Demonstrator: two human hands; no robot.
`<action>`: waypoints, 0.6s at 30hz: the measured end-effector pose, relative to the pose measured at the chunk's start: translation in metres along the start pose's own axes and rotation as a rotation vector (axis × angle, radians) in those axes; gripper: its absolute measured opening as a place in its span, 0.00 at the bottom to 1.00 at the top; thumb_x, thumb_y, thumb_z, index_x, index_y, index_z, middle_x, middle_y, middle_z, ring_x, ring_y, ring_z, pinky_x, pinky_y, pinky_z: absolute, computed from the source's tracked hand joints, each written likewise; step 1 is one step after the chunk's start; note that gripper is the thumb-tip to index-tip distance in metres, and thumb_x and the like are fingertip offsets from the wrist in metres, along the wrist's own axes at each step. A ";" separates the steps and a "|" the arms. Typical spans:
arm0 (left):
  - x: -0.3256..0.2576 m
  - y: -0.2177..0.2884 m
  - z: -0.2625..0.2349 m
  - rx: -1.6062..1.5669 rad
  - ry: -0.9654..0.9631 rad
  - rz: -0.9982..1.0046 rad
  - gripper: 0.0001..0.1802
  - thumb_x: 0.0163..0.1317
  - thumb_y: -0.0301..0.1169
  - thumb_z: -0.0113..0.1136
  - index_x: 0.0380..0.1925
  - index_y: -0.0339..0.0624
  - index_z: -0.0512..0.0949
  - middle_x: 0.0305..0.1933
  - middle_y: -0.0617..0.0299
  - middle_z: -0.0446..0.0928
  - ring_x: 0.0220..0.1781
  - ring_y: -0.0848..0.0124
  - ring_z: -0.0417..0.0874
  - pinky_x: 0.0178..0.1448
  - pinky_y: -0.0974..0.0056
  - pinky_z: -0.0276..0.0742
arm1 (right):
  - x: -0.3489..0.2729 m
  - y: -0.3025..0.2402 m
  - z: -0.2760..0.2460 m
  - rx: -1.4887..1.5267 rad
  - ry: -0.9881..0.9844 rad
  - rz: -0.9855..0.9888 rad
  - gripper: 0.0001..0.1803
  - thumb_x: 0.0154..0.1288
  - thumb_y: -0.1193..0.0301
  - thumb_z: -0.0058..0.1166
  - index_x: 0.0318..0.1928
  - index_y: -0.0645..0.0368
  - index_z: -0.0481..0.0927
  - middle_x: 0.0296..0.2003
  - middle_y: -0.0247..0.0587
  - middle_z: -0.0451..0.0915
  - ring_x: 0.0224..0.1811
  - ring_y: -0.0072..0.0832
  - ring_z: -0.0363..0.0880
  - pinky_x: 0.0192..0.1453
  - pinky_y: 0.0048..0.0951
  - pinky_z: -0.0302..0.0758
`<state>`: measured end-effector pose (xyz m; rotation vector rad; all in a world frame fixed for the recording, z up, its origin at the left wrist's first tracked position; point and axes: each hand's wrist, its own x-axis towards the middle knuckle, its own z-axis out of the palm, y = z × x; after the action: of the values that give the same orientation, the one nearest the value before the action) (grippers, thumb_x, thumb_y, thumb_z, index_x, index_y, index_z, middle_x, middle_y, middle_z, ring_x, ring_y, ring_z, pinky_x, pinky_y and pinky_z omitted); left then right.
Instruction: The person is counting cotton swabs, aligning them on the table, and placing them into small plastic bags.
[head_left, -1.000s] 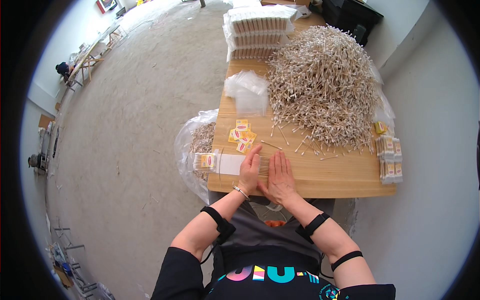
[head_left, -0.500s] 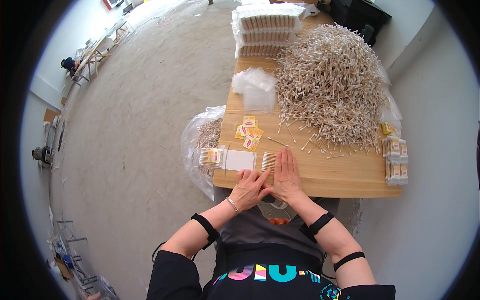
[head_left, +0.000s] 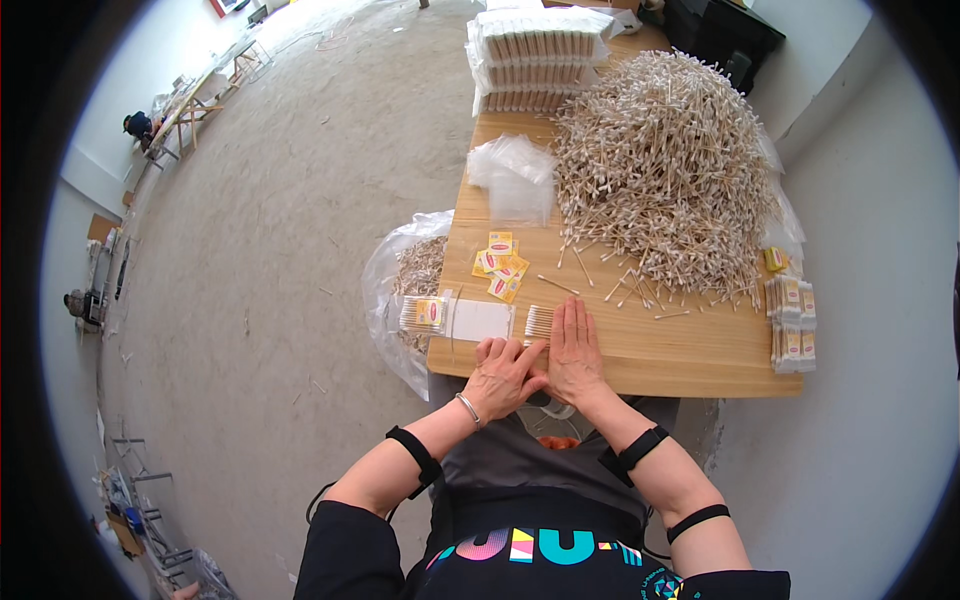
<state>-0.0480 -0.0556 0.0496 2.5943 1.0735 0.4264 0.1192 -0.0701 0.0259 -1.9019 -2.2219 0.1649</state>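
A small row of cotton swabs (head_left: 538,321) lies side by side on the table, their white tips toward the left. My right hand (head_left: 575,355) rests flat over the row's right part, fingers stretched out together and pointing away from me. At the row's near side is my left hand (head_left: 500,378), its fingers loosely bent and apart, with the index finger reaching to the swabs by the right hand. Just left of the row sits a flat white rectangular piece (head_left: 483,320). Beside that, at the table's left edge, is a clear-wrapped swab pack (head_left: 424,313) with a yellow label.
A big heap of loose swabs (head_left: 665,170) covers the far right. Yellow cards (head_left: 500,266), clear bags (head_left: 512,180) and stacked swab packs (head_left: 540,62) line the left side. Finished-looking small packs (head_left: 792,325) stand at the right edge. A plastic sack (head_left: 385,285) of swabs hangs below left.
My left hand's fingers have shifted very slightly at the row's near side. The right hand stays flat in place, and the things on the table lie as before.
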 end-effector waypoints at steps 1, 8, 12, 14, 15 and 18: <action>0.000 0.000 0.001 -0.020 -0.004 -0.014 0.34 0.58 0.49 0.55 0.62 0.46 0.63 0.38 0.57 0.66 0.45 0.60 0.66 0.59 0.55 0.53 | 0.000 0.000 0.000 0.005 0.006 -0.002 0.56 0.52 0.45 0.54 0.67 0.75 0.45 0.69 0.63 0.43 0.73 0.51 0.38 0.75 0.45 0.37; 0.003 0.002 0.003 -0.005 -0.008 -0.049 0.36 0.58 0.50 0.54 0.63 0.44 0.62 0.38 0.56 0.66 0.45 0.59 0.66 0.58 0.53 0.53 | 0.000 -0.001 -0.003 -0.047 -0.030 -0.001 0.55 0.54 0.44 0.51 0.67 0.75 0.45 0.69 0.63 0.43 0.74 0.50 0.38 0.75 0.45 0.38; 0.005 0.001 0.003 -0.008 -0.015 -0.040 0.37 0.58 0.50 0.54 0.64 0.44 0.61 0.39 0.56 0.66 0.46 0.59 0.66 0.58 0.53 0.54 | 0.001 -0.001 -0.003 -0.051 -0.023 0.000 0.55 0.54 0.44 0.50 0.67 0.75 0.45 0.69 0.63 0.44 0.74 0.50 0.38 0.75 0.45 0.38; 0.005 0.001 0.003 -0.011 -0.018 -0.048 0.37 0.59 0.50 0.53 0.64 0.43 0.60 0.39 0.56 0.67 0.45 0.59 0.67 0.57 0.54 0.54 | 0.001 -0.001 -0.003 -0.023 -0.015 0.000 0.55 0.52 0.46 0.52 0.67 0.75 0.45 0.69 0.63 0.43 0.74 0.50 0.37 0.75 0.45 0.38; 0.006 0.001 0.002 -0.010 -0.017 -0.048 0.37 0.59 0.50 0.53 0.64 0.43 0.60 0.39 0.56 0.67 0.45 0.59 0.67 0.57 0.54 0.54 | 0.000 -0.001 -0.002 -0.023 -0.015 0.000 0.55 0.52 0.46 0.52 0.67 0.75 0.45 0.69 0.63 0.43 0.74 0.50 0.37 0.75 0.45 0.38; 0.011 0.003 0.001 -0.062 -0.023 -0.090 0.37 0.59 0.50 0.53 0.64 0.41 0.61 0.38 0.55 0.68 0.44 0.59 0.68 0.57 0.54 0.54 | 0.000 -0.001 -0.002 -0.027 -0.013 0.001 0.55 0.50 0.49 0.54 0.66 0.75 0.45 0.69 0.64 0.43 0.74 0.51 0.37 0.75 0.45 0.37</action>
<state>-0.0384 -0.0495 0.0515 2.4802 1.1454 0.4008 0.1189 -0.0703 0.0276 -1.9211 -2.2433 0.1483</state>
